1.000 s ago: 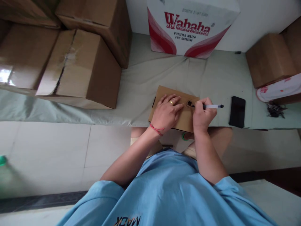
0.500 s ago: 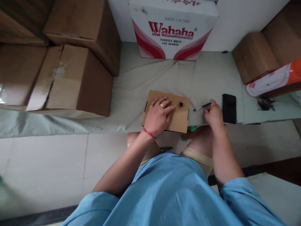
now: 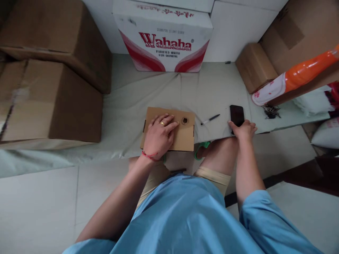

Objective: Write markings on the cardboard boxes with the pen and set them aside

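Observation:
My left hand lies flat with its fingers spread on a small flat cardboard box near the front edge of the cloth-covered surface. A ring and a red cord bracelet show on it. Right of its fingertips, the box top has a round mark with a dark hole. My right hand grips the lower end of a black phone, thumb at its left side and fingers at its right. The phone appears to lie on the cloth. Between box and phone rests a black-and-clear pen, touched by neither hand.
Large cardboard boxes stand at the left. A white and red Wahaha water carton is at the back. To the right are a small brown box, an orange and white package and keys.
My right hand has let go of the pen, moved right and taken hold of the phone. My left hand stays on the box. The view has shifted to the right.

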Motion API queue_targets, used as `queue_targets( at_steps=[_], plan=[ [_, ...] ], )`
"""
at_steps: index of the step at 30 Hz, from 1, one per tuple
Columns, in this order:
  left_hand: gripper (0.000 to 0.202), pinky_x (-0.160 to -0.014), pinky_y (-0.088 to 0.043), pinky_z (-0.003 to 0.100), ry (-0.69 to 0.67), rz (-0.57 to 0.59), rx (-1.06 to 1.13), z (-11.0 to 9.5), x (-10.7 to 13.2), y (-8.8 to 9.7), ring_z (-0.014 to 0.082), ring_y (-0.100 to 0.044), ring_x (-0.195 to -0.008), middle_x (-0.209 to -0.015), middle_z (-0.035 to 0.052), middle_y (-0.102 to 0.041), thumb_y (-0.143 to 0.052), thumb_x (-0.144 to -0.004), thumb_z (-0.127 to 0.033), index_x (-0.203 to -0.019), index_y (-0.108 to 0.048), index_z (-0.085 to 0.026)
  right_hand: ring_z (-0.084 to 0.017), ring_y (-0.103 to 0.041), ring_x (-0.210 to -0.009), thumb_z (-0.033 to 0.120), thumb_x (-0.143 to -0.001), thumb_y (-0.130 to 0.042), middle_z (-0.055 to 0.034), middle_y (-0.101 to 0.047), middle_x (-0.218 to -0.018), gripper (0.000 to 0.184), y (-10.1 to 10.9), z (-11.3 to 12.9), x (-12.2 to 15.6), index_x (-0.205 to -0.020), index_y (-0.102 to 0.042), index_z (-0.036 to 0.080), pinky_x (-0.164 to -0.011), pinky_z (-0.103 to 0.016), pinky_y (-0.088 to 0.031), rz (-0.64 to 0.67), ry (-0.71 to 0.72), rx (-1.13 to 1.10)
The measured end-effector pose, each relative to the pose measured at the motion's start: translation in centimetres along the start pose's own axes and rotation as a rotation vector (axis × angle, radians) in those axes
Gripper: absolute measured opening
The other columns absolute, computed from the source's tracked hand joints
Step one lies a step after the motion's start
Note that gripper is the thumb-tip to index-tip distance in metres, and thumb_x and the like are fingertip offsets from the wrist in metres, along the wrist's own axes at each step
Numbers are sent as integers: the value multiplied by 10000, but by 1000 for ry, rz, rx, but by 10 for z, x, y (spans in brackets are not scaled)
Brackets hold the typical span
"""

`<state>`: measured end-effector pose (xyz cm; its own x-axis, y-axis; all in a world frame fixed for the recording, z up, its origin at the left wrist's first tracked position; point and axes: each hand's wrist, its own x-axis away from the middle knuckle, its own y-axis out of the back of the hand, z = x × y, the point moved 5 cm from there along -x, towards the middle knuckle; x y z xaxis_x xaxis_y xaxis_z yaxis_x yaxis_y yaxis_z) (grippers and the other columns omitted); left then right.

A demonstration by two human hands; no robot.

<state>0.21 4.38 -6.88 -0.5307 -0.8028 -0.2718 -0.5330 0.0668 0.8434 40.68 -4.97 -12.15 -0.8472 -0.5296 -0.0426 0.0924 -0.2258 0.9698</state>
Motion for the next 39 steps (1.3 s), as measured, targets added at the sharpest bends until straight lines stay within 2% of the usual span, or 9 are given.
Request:
queue_targets(
  at_steps=[4,9,12,15,17,22,26,31,39],
  plan=[
    [346,-1245,-456,607,6,-6,-4,0,0,-1,326,-626,-1441,-1459,82,-741,-536,-1036,-198,-1217,-824,-261,-500,-493,-1423,583,-779,-861,-390,-553,-1445,903,1,8,-13,-1403,-597,-15,-1164,-606,-403,69,-49,-5],
    [341,-1246,-455,599,13,-5,3,0,0,-1,320,-624,-1444,-1457,90,-742,-537,-1044,-209,-1219,-825,-264,-500,-598,-1342,466,-745,-885,-442,-522,-1462,954,16,12,-11,-1439,-534,-87,-1147,-575,-442,110,-47,-45],
    [339,-1253,-447,595,14,2,1,-1,0,-1,316,-619,-1446,-1460,93,-739,-535,-1053,-214,-1225,-823,-261,-455,-654,-1268,469,-738,-871,-394,-624,-1363,819,21,9,8,-1333,-607,-29,-1084,-538,-501,158,-39,-108],
    [333,-1256,-441,597,11,12,1,-1,0,-2,324,-610,-1453,-1463,104,-736,-539,-1056,-225,-1228,-824,-242,-338,-716,-1115,543,-767,-811,-239,-725,-1224,658,19,12,48,-1227,-645,102,-997,-461,-561,237,24,-261],
    [338,-1266,-431,589,21,19,4,-2,0,-1,323,-606,-1459,-1468,102,-734,-534,-1058,-230,-1237,-821,-237,-304,-710,-1086,588,-753,-792,-187,-722,-1234,687,22,25,88,-1251,-613,150,-992,-468,-570,259,121,-445],
    [351,-1294,-393,571,57,54,21,-3,-1,0,309,-590,-1484,-1486,100,-724,-527,-1050,-223,-1262,-806,-228,-310,-647,-1159,574,-743,-816,-141,-659,-1217,699,54,85,194,-1272,-558,198,-1049,-540,-559,49,490,-587],
    [364,-1314,-356,574,127,38,27,-6,-2,0,309,-595,-1485,-1487,100,-724,-542,-1017,-191,-1282,-790,-216,-312,-616,-1210,454,-807,-802,-158,-591,-1279,669,65,127,239,-1336,-488,192,-1081,-551,-561,-18,669,-648],
    [337,-1317,-331,601,292,-25,0,-9,1,0,325,-607,-1469,-1435,113,-753,-547,-1008,-180,-1233,-794,-217,-326,-606,-1206,459,-818,-807,-160,-564,-1273,683,63,139,245,-1340,-452,196,-1060,-575,-580,-51,660,-658],
    [315,-1308,-332,616,277,-66,-12,-14,4,0,326,-617,-1454,-1434,97,-757,-532,-1032,-200,-1221,-781,-242,-343,-592,-1258,499,-844,-811,-177,-558,-1314,718,59,140,245,-1373,-429,199,-1031,-563,-605,-95,641,-619]
  ],
)
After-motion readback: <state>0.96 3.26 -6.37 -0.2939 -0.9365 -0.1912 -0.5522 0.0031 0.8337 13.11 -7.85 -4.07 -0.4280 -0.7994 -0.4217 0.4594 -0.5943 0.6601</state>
